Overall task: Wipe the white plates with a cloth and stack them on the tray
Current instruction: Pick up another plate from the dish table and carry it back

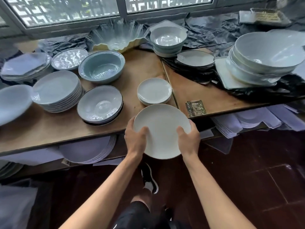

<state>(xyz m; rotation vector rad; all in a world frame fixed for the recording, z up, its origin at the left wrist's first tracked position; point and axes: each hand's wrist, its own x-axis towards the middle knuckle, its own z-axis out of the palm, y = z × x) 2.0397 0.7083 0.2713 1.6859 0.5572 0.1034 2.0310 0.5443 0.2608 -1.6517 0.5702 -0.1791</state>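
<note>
Left hand (135,140) and right hand (188,139) both grip the white plate (162,131) by its rim; keep it level, no cloth near either hand.

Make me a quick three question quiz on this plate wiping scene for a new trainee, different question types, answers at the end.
1. True or false: both hands hold the white plate, the left hand and right hand at opposite edges.
2. Multiple choice: the small stack of white plates on the wooden table lies A) just beyond the held plate, B) inside the blue-green bowl, C) on the floor.
3. Fill in: the bowl left of the held plate has a ____ rim.

Key: 1 true; 2 A; 3 dark.
</note>
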